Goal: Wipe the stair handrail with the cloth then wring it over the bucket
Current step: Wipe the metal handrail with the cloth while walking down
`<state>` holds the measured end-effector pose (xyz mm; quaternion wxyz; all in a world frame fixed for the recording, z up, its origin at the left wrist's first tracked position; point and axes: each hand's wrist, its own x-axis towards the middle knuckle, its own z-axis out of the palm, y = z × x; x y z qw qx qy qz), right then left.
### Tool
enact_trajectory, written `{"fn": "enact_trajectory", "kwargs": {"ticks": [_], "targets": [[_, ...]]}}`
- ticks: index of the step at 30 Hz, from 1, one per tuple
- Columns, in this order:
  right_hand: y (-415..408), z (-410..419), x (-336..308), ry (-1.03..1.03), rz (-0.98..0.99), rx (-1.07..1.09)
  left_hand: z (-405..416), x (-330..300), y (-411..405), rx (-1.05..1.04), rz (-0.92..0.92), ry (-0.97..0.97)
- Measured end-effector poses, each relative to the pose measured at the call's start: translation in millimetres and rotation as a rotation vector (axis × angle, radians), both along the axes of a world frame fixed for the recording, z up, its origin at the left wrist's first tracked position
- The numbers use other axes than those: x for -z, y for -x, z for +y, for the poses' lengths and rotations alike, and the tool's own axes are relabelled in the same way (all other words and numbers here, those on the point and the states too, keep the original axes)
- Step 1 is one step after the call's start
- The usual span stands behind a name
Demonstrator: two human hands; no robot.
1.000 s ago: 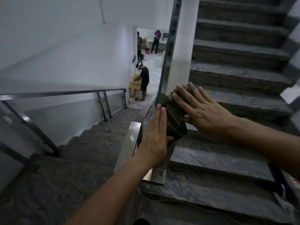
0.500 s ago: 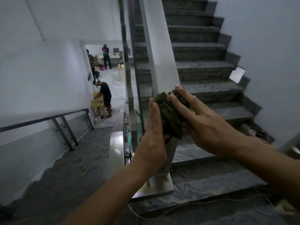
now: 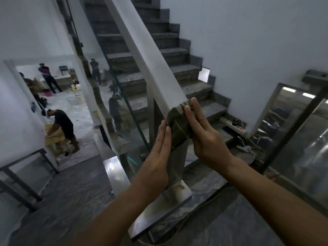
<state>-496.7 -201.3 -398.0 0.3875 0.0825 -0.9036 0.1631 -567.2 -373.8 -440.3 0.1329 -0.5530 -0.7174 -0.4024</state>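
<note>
A dark green cloth (image 3: 177, 125) is wrapped over the lower end of the white stair handrail (image 3: 150, 57), which rises up and to the left. My right hand (image 3: 200, 132) lies flat on the cloth's right side, fingers straight. My left hand (image 3: 158, 153) presses flat against the cloth's left edge and the post below it. The cloth is sandwiched between both palms. No bucket is in view.
A glass balustrade panel (image 3: 117, 107) runs under the rail. Marble stairs (image 3: 184, 71) climb behind it; another flight drops at lower left. A power strip (image 3: 234, 126) and cables lie on a step at right. Several people (image 3: 62, 126) work in the room below. A glass door (image 3: 298, 132) stands right.
The view has swung right and upward, so more of the rail and upper stairs show. Both hands stay pressed on the cloth at the rail's lower end, slid slightly up it.
</note>
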Motion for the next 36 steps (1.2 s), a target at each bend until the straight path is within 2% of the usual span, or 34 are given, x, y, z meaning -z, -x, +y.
{"fn": "enact_trajectory", "kwargs": {"ticks": [4, 8, 12, 17, 21, 24, 27, 36], "targets": [[-8.0, -25.3, 24.0, 0.029, 0.012, 0.104, -20.0, 14.3, -4.0, 0.088, -0.013, 0.106], [-20.6, -41.8, 69.3, 0.031, -0.093, 0.175, -47.3, 33.3, -3.0, 0.086, -0.061, 0.358], [-33.6, -57.6, 115.0, 0.123, -0.279, 0.255, -66.1, 45.7, -10.0, 0.079, -0.124, 0.606], [-46.0, -73.2, 143.8, 0.257, -0.582, 0.324, -69.7, 66.8, -19.0, 0.030, -0.062, 0.876], [-46.6, -78.3, 153.1, 0.140, -0.927, 0.363, -64.1, 88.8, -28.6, -0.005, -0.009, 1.052], [-44.4, -78.8, 149.7, 0.110, -0.966, 0.380, -64.5, 102.4, -35.1, -0.021, -0.061, 1.085], [-48.5, -73.7, 150.2, 0.101, -0.965, 0.398, -67.3, 112.0, -38.7, -0.037, -0.096, 1.026], [-62.4, -99.4, 167.7, -0.059, -0.914, 0.315, -101.8, 115.8, -14.3, -0.043, -0.020, 0.926]]}}
